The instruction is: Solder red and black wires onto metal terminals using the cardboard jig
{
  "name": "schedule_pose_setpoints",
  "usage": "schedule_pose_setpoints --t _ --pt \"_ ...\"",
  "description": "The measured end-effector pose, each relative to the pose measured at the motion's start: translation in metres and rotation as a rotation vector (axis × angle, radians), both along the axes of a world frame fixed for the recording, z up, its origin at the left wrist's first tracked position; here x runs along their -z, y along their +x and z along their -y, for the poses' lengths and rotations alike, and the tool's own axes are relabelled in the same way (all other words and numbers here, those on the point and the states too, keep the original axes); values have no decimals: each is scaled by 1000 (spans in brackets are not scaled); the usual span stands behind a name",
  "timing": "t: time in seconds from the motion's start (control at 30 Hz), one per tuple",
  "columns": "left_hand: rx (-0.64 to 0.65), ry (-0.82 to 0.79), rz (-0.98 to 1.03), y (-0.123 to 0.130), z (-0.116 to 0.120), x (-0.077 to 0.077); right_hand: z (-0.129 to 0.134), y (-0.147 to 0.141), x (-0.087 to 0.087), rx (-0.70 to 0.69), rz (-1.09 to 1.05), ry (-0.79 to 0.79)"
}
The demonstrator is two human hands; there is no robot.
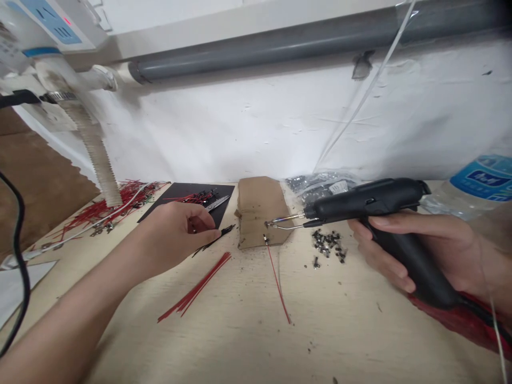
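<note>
My right hand (404, 245) is wrapped round the handle of a black soldering gun (364, 201). Its metal tip hangs over a piece of brown cardboard (262, 205). On the cardboard's front edge lies a small metal part (266, 240), joined to a red wire (279, 282) that runs toward me. My left hand (192, 229) is closed, thumb and fingers together, at the end of a bunch of thin black wires (214, 241); whether it grips one is too small to tell. Just in front of that bunch rests a bundle of red wires (196, 288).
Scissors (218, 203) and wired parts lie on a black sheet (176, 193) behind my left hand. Small metal parts (328, 242) sit right of the cardboard, before a plastic bag (320, 186). A bottle (482, 178) stands far right; a red wire pile (124, 205) lies left.
</note>
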State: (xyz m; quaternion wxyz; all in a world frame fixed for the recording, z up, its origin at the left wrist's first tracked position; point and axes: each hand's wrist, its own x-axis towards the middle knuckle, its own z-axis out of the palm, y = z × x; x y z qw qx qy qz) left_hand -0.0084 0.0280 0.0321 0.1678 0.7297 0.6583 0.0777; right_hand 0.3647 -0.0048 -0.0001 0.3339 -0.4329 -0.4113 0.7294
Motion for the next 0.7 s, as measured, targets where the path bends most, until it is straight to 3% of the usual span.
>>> schedule_pose_setpoints --t 0.33,0.7 --pt "-28 -19 -13 2 -6 15 0 -1 -1 -12 -7 32" --pt "-23 -19 -69 9 -1 14 -2 2 1 -16 6 1"
